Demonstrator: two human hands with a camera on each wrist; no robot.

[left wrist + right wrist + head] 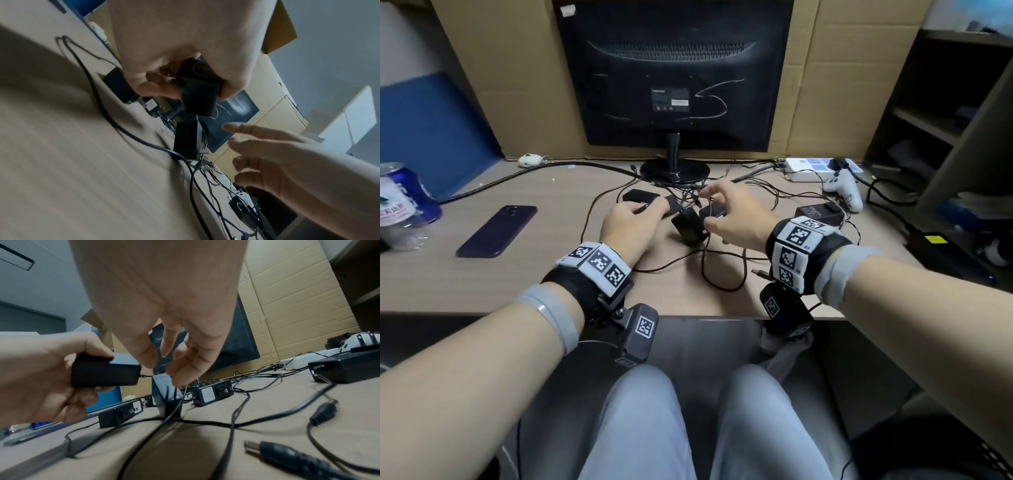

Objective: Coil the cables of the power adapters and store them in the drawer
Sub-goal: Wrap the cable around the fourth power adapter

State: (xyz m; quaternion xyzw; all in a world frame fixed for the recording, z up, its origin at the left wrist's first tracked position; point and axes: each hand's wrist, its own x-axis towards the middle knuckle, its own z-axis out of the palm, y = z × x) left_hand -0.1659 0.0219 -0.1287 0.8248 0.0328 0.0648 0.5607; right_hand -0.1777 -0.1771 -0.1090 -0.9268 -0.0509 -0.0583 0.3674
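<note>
Knees in pale trousers fill the bottom of the head view, tucked under the edge of the desk. Both forearms reach forward over it, each with a marker-patterned wrist band. The left hand has its fingers and thumb wrapped round a black power adapter, held clear of the desk surface, its thin cable leaving the end that faces the other hand. The right hand hovers just beside it, fingers loosely spread and curved downward, tips close to that cable; whether they actually pinch it, I cannot tell. Directly beneath the right fingertips a second black adapter stands tilted on the desk. Two more adapters with white labels lie flat either side of it, amid a tangle of black cables. A larger black power brick sits to the right, near a white game controller. Left of the hands lies a dark phone, and beyond it a blue can. A monitor stands behind, its back facing the person.
</note>
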